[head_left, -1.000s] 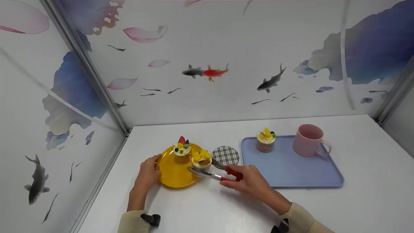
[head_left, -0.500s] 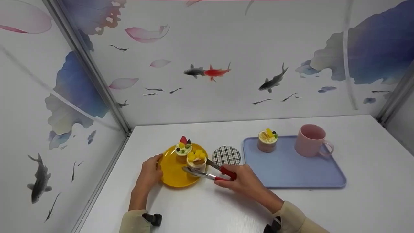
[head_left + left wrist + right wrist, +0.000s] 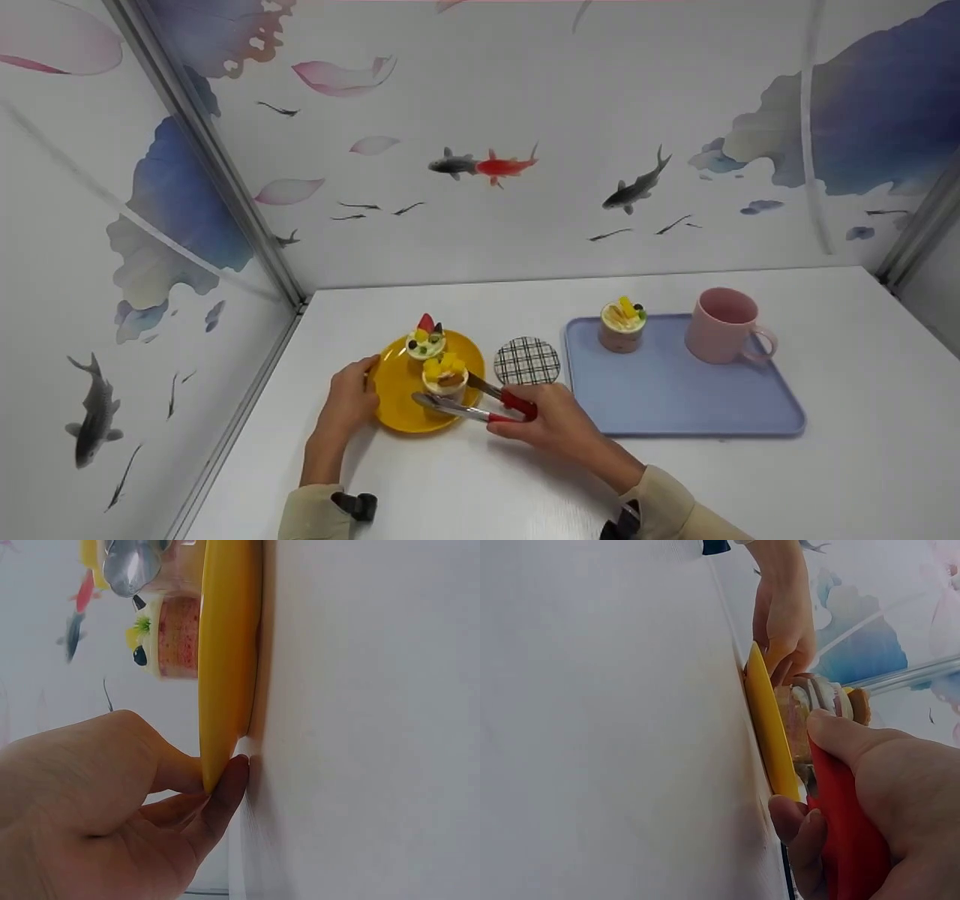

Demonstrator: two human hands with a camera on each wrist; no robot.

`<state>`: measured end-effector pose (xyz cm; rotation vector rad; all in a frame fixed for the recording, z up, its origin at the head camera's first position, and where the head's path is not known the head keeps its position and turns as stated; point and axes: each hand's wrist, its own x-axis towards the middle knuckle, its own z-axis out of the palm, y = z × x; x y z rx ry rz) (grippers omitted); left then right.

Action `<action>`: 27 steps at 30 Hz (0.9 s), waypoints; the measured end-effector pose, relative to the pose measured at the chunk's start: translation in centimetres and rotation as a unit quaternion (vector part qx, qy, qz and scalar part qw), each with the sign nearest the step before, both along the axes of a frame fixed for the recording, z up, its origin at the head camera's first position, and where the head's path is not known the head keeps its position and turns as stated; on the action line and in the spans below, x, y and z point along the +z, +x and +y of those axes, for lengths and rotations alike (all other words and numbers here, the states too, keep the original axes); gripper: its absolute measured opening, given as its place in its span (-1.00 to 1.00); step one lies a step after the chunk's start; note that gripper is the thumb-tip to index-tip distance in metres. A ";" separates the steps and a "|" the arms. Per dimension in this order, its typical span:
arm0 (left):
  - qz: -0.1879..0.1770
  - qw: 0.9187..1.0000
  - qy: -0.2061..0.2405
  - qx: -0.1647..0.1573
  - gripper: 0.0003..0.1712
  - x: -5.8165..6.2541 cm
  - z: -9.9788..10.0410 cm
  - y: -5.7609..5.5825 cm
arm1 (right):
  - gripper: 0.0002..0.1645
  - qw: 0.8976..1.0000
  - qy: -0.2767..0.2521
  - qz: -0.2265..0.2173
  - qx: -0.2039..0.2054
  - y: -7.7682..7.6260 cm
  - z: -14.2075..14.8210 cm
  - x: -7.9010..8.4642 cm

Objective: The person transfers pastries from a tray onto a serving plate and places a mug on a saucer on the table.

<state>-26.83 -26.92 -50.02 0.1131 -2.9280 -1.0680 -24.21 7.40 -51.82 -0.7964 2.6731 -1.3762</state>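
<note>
Yellow-topped dessert cup (image 3: 445,382): between the arms of the tongs (image 3: 474,412), over the right part of the yellow plate (image 3: 397,397); whether its base touches the plate I cannot tell.
Tongs: metal arms with red grips, reaching in over the plate from its right; one arm passes on the near side of the cup, the other lies at its right.
Right hand (image 3: 551,420): to the right of the plate, its thumb and curled fingers pinching the red grips.
Left hand (image 3: 349,394): at the left edge of the plate, pinching the rim, thumb above and fingers underneath.
Strawberry-topped cup (image 3: 424,346): upright on the far part of the plate.
Checked coaster (image 3: 527,360): round, just right of the plate.
Blue tray (image 3: 682,405): right of the plate, farther off than the coaster.
Small fruit-topped cup (image 3: 622,334): upright on the tray, well to the right of the plate.
Pink mug (image 3: 716,330): upright on the tray, farthest right of the plate, handle pointing away from it.
White counter (image 3: 450,487): under the plate.
Painted wall (image 3: 525,240): beyond the plate, with fish and petals.
</note>
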 end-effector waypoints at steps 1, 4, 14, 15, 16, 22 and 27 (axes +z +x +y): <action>0.004 1.000 -0.002 -0.001 -0.35 0.0 0.0 0.0 | -0.48 1.000 0.001 -0.001 0.003 0.0 0.0 0.0; 0.000 1.000 0.002 0.001 -0.32 0.0 -0.1 0.1 | -0.51 1.000 0.003 -0.003 0.007 0.1 -0.1 0.0; -0.006 1.000 0.006 -0.001 -0.35 -0.2 -0.2 -0.2 | -0.52 1.000 0.010 -0.001 0.003 0.6 0.5 0.0; -0.009 1.000 0.006 0.001 -0.34 -0.2 -0.2 -0.2 | -0.52 1.000 0.012 0.001 0.003 0.7 0.5 0.0; -0.012 1.000 0.008 0.002 -0.33 -0.2 -0.1 -0.2 | -0.52 1.000 0.014 0.004 0.002 0.8 0.6 0.1; -0.026 1.000 0.012 0.007 -0.30 -0.1 0.0 -0.2 | -0.57 1.000 0.017 0.007 0.008 1.4 1.0 0.2; -0.021 1.000 0.006 0.005 -0.33 -0.1 0.0 -0.2 | -0.55 1.000 0.018 0.002 0.005 1.8 1.2 0.3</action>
